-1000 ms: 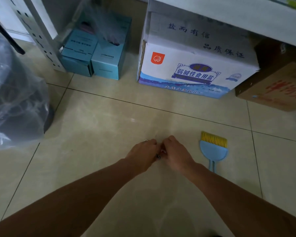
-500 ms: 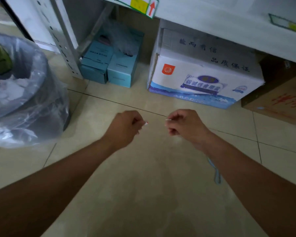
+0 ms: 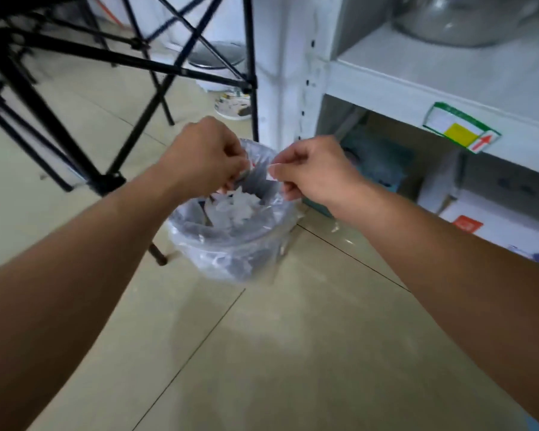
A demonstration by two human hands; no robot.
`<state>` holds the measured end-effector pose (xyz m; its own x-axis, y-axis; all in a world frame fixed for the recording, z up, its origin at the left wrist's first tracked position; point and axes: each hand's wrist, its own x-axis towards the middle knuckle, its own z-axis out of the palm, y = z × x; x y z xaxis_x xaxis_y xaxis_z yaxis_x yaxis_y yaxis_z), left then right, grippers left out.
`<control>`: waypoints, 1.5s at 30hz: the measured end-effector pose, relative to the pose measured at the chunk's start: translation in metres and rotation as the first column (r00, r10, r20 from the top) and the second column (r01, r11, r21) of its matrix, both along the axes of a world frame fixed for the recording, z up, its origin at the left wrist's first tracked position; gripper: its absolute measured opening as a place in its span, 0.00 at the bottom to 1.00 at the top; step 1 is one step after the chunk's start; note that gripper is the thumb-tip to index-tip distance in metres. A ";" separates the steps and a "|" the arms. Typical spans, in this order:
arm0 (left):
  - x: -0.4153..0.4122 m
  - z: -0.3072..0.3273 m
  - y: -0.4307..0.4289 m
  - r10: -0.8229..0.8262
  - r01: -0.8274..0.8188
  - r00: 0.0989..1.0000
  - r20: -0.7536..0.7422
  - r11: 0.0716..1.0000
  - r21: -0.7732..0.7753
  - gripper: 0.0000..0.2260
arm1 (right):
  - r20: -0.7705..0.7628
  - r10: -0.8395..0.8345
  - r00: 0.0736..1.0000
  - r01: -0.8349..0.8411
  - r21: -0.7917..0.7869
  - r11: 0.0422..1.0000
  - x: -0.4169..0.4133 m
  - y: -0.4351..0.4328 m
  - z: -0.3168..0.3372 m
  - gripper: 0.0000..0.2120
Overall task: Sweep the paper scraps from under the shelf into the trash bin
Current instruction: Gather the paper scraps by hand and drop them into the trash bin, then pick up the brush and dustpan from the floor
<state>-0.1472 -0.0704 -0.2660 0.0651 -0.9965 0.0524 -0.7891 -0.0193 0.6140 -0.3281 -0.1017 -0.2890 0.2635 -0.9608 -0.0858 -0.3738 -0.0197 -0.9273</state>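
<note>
We hold both hands over the trash bin (image 3: 231, 244) — left hand (image 3: 204, 154) and right hand (image 3: 315, 169) each pinching a paper scrap (image 3: 273, 172); scraps already inside, drop remains.

The floor (image 3: 293, 353) is seen in pale beige glossy tiles crossed by thin dark grout lines. The trash bin (image 3: 231, 262) is shown dark grey under a clear, whitish liner, with white paper scraps (image 3: 235, 205) inside. The shelf (image 3: 417, 82) is painted white-grey, its upright marked by a row of small dark holes. A label (image 3: 461, 132) is edged in green, with a white field, a yellow block and a red arrow. The folding frame (image 3: 156, 62) is black. A white box (image 3: 495, 225) carries an orange-red square, and teal boxes (image 3: 377, 160) are seen beside it.
</note>
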 end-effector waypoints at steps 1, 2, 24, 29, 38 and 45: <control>0.010 -0.001 -0.002 0.015 -0.015 1.000 0.016 1.000 0.025 0.08 | -0.047 0.029 0.998 -0.029 -0.010 1.000 0.013 -0.005 0.000 0.03; 0.017 -0.003 -0.003 0.022 -0.023 1.000 0.019 0.998 0.057 0.08 | -0.102 0.052 0.993 -0.055 -0.019 0.998 0.024 -0.009 -0.001 0.03; -0.027 -0.018 0.011 -0.109 0.104 0.969 0.222 0.994 0.034 0.09 | -0.209 0.088 0.974 -0.103 -0.060 0.993 -0.055 0.024 0.001 0.13; -0.117 -0.032 0.036 -0.352 0.348 0.931 0.092 0.936 0.059 0.06 | -0.410 -0.001 0.912 0.021 0.043 0.999 -0.207 0.084 -0.030 0.05; -0.323 -0.132 0.098 -0.710 0.679 0.691 -0.132 0.577 0.453 0.06 | -0.710 -0.218 0.670 0.468 0.175 0.866 -0.399 0.239 -0.145 0.04; -0.413 -0.181 0.141 -0.761 0.633 0.643 -0.091 0.460 0.622 0.10 | -0.822 -0.294 0.488 0.710 0.177 0.682 -0.416 0.309 -0.227 0.09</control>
<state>-0.5599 0.0709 -0.4467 -0.6117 -0.5320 -0.5855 -0.7842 0.3103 0.5373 -0.7439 0.2072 -0.5155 -0.5970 -0.6750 -0.4336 -0.6677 0.7176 -0.1978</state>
